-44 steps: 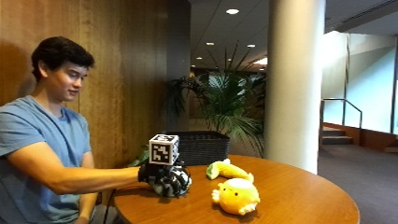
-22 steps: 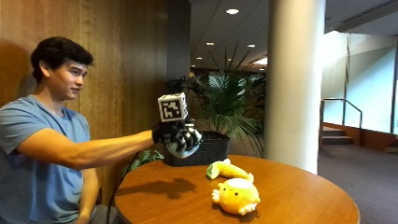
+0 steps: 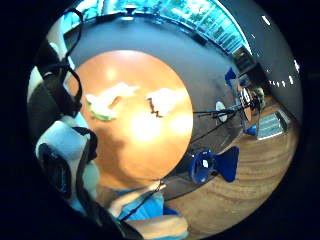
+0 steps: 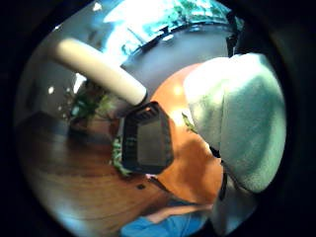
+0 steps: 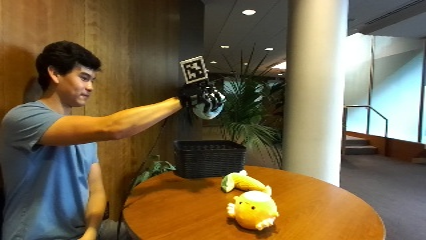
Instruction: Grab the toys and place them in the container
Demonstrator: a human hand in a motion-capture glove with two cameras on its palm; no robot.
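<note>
In the outside view my gloved right hand [image 5: 203, 97] is raised high, above the black woven basket [image 5: 210, 159] at the table's far edge. Its fingers are curled round a small pale plush toy [image 5: 204, 112]. That toy fills one side of the thumb side view [image 4: 237, 118] and also shows close to the palm in the little finger side view [image 3: 67, 150]. The basket [image 4: 147, 140] lies below the palm, open side up. A yellow chick plush [image 5: 255, 210] and a yellow-and-green plush [image 5: 243, 182] lie on the round wooden table [image 5: 319, 215]. Both plushes [image 3: 165, 100] [image 3: 107, 100] lie far below.
A white pillar [image 5: 316, 90] and a potted palm [image 5: 253, 115] stand behind the table. A wood-panelled wall [image 5: 133, 50] runs behind the person. Bare tabletop [image 5: 173, 210] stretches in front of the basket.
The hand has lifted the pale plush off the table, rising up and across to a spot above the basket. The two yellow toys have not moved.
</note>
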